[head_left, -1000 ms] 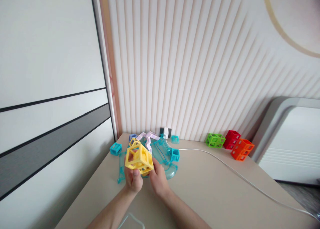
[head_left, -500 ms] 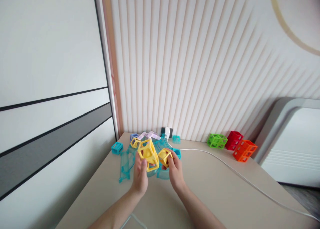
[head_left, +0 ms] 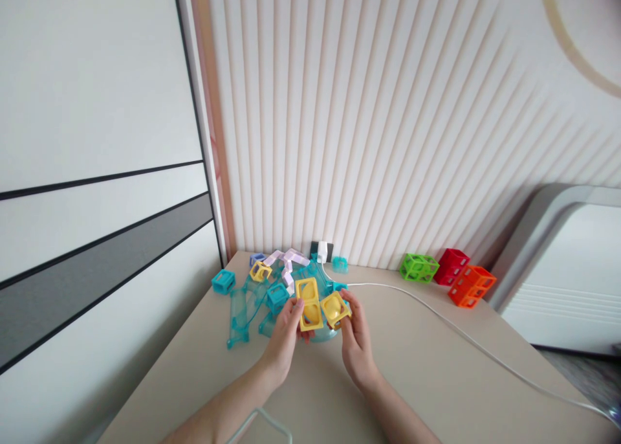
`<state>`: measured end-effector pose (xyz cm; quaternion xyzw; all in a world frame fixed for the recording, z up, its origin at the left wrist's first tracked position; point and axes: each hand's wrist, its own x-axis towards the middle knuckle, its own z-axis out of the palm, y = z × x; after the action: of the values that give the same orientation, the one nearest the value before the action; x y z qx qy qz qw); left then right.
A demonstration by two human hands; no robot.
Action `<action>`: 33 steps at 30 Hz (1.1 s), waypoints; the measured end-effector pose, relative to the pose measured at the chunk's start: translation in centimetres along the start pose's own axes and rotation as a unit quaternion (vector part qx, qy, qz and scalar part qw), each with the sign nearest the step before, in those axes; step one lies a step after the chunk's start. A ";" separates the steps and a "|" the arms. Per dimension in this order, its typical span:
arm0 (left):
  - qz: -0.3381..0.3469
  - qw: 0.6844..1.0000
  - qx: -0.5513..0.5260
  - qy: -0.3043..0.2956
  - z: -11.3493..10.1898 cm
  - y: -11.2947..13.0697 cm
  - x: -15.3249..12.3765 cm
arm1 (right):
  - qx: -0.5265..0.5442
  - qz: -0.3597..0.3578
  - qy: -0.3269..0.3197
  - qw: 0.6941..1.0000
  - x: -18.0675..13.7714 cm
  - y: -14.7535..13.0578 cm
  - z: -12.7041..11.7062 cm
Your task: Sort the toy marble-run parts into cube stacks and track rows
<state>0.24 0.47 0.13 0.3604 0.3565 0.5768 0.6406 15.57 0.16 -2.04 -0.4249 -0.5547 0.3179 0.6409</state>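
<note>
My left hand [head_left: 284,340] is closed on a yellow two-cube block [head_left: 309,303], two open-framed squares joined end to end. Between the fingers of my right hand [head_left: 358,340] is a single yellow cube [head_left: 335,309], tilted, its corner close to the side of the two-cube block. Whether the two touch I cannot tell. Both are held above the table in front of translucent teal track pieces [head_left: 240,314]. A teal cube [head_left: 277,297] lies just left of the held block, and another yellow cube [head_left: 261,272] sits farther back.
Pale purple pieces [head_left: 290,258], a blue cube [head_left: 257,259] and a separate teal cube [head_left: 224,281] lie at the back left. Green [head_left: 419,268], red [head_left: 451,266] and orange blocks [head_left: 472,287] stand at the right. A white cable [head_left: 436,311] runs from a plug [head_left: 323,252] across the table.
Both hands have shifted right. The two-cube block has turned so its open faces point toward me, and the single cube has rotated and come closer to its side.
</note>
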 end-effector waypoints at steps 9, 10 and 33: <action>-0.044 0.994 -0.095 -0.024 0.3 0.0 -0.2 | -0.076 -0.104 -0.069 0.989 -0.2 0.9 -0.7; -0.044 0.994 -0.101 -0.024 0.3 0.1 -0.2 | -0.080 -0.109 -0.077 0.988 -0.2 0.9 -0.7; 0.031 0.999 0.036 0.012 0.3 1.0 -0.3 | 0.056 0.066 -0.090 0.992 0.2 -1.1 0.6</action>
<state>0.01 0.26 1.21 0.3866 0.3733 0.5879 0.6046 14.93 -0.02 -0.91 -0.3934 -0.5620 0.4268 0.5893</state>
